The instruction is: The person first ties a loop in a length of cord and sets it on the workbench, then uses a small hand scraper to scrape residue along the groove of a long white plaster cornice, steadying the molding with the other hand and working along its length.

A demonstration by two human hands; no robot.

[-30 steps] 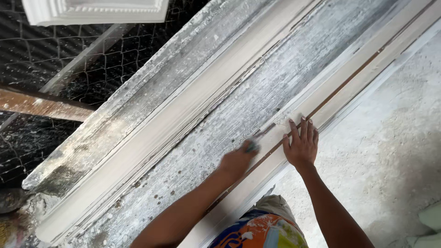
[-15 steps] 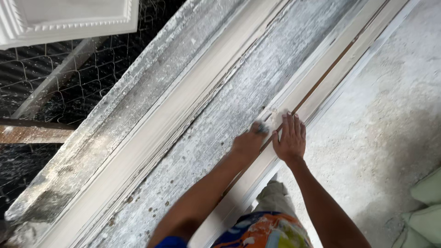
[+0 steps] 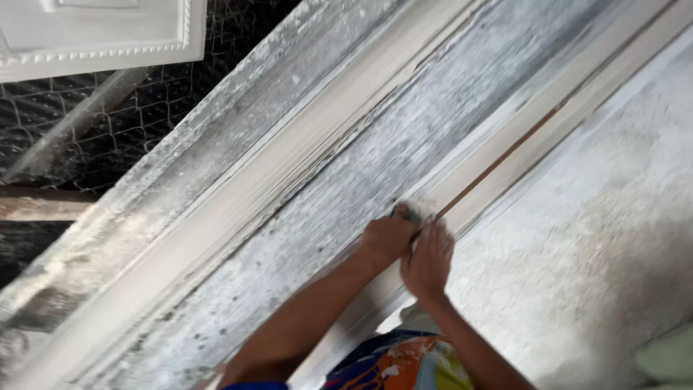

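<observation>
A long white moulded strip [image 3: 548,123] runs diagonally along the edge of a plaster-caked bench [image 3: 346,188]. My left hand [image 3: 386,238] is closed around a small whitish pad or tool [image 3: 415,211] and presses it against the strip. My right hand [image 3: 427,261] lies flat on the strip right beside the left hand, touching it, fingers spread and pointing up along the strip. A thin brown groove [image 3: 505,162] runs along the strip above both hands. The image is motion-blurred.
A second pale moulded rail [image 3: 274,166] runs parallel to the left. Black wire mesh [image 3: 108,137] and a white ornate panel [image 3: 101,36] lie at the upper left. A dusty grey floor [image 3: 599,245] fills the right, with a pale green object [image 3: 668,357] at the lower right corner.
Both hands have drawn back down along the strip toward me and come together, the right hand now touching the left. The view has shifted right.
</observation>
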